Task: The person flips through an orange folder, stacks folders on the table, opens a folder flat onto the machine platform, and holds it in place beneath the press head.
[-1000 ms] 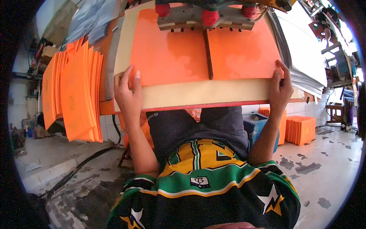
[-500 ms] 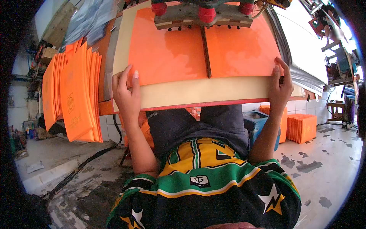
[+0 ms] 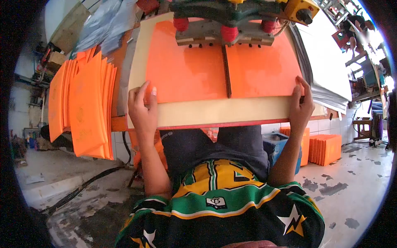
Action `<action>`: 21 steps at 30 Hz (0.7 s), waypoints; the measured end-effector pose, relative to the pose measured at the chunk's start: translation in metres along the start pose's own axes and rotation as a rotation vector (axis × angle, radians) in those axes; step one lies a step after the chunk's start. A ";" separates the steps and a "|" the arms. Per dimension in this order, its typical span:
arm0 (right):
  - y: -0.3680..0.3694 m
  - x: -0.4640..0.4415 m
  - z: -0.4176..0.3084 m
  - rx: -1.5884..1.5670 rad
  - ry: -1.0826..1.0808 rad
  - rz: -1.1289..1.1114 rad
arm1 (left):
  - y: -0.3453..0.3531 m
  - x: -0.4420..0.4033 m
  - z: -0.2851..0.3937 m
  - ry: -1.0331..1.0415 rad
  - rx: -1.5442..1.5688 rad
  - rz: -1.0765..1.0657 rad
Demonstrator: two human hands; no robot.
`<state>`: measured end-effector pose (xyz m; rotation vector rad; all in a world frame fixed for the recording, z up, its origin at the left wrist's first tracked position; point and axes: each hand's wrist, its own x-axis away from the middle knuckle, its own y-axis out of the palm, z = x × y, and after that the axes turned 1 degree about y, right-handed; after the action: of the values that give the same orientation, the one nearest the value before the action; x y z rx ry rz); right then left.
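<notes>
A glossy orange plastic sheet (image 3: 186, 74) lies flat on a cream board (image 3: 219, 111) in front of me. A dark narrow bar (image 3: 227, 72) runs down its middle, below a machine head with red round parts (image 3: 229, 34). My left hand (image 3: 143, 111) is at the sheet's near left corner, thumb and forefinger on its edges. At the near right corner, my right hand (image 3: 302, 103) has its forefinger and thumb on the edge, with the other fingers curled. Whether any fingertips go under the sheet is hidden.
Folded orange covers (image 3: 89, 111) hang in a stack off the table's left side. White sheets (image 3: 326, 62) are piled at the right. A blue bin (image 3: 278, 144) and more orange stacks (image 3: 325, 149) stand on the floor. A yellow control box (image 3: 301, 11) is at the top right.
The whole view has shifted, so the table and machine sit lower in the picture. Both hands stay at the same corners of the orange sheet.
</notes>
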<state>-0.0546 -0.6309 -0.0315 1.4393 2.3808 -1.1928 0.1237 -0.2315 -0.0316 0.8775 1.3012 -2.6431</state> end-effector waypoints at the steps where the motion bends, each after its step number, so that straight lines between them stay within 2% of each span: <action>1: -0.002 0.000 -0.004 -0.029 0.053 -0.029 | -0.001 0.000 0.003 -0.027 0.018 -0.022; 6: 0.007 -0.001 0.020 0.008 -0.136 0.066 | -0.001 0.001 0.000 0.000 0.009 0.005; 12: 0.007 -0.002 0.021 0.009 -0.202 0.085 | 0.000 0.003 0.000 -0.015 0.038 -0.012; 14: 0.002 -0.001 0.002 -0.053 -0.165 0.086 | 0.000 0.002 0.000 -0.015 0.057 0.003; 16: -0.005 0.000 -0.011 -0.100 0.099 -0.052 | 0.000 0.004 -0.001 -0.034 0.098 -0.012; 17: 0.002 0.000 0.003 -0.078 -0.127 0.032 | -0.001 0.005 -0.001 -0.036 0.096 -0.017; 21: -0.003 0.001 -0.001 -0.053 -0.044 -0.030 | 0.001 0.004 -0.002 -0.003 0.084 0.001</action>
<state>-0.0572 -0.6299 -0.0299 1.3516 2.3945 -1.1468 0.1212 -0.2305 -0.0357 0.8839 1.1974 -2.7152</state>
